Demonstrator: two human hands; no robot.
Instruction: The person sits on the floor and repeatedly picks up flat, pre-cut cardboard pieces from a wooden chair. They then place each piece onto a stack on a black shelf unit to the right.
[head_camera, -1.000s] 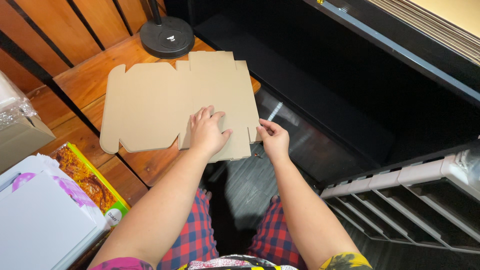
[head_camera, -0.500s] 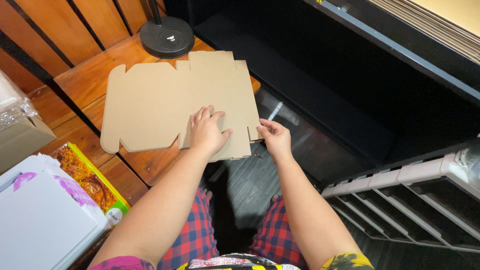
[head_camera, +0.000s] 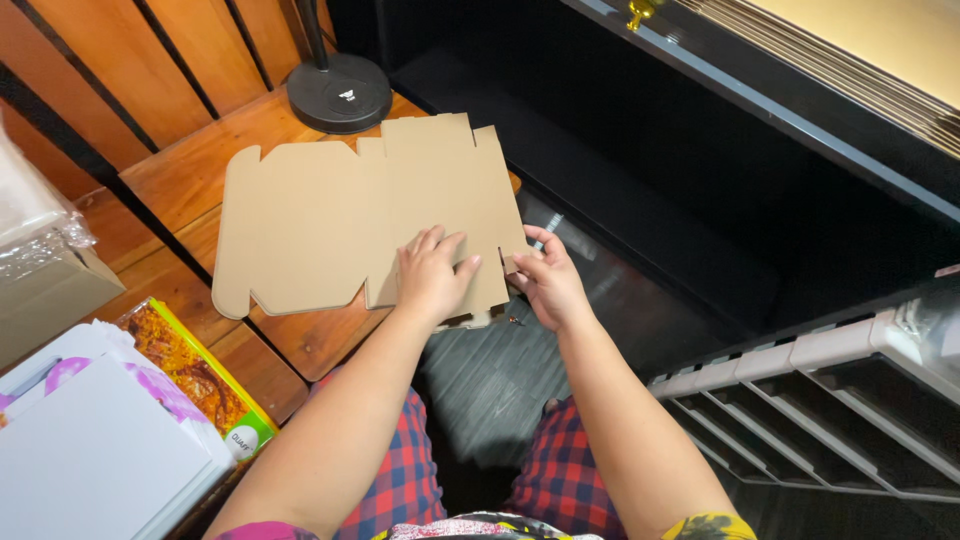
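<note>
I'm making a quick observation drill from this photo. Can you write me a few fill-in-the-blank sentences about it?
1. The left hand lies palm down on a flat, unfolded ____ box blank.
2. The right hand grips a small flap at the blank's ____ edge.
3. The blank rests on a ____ table.
4. Behind the blank stands a round ____ base.

Missing words: cardboard; right; wooden; black

Left hand (head_camera: 432, 277) hides part of the flat brown cardboard box blank (head_camera: 340, 220); lower left, the white box (head_camera: 90, 460) is cropped.
</note>
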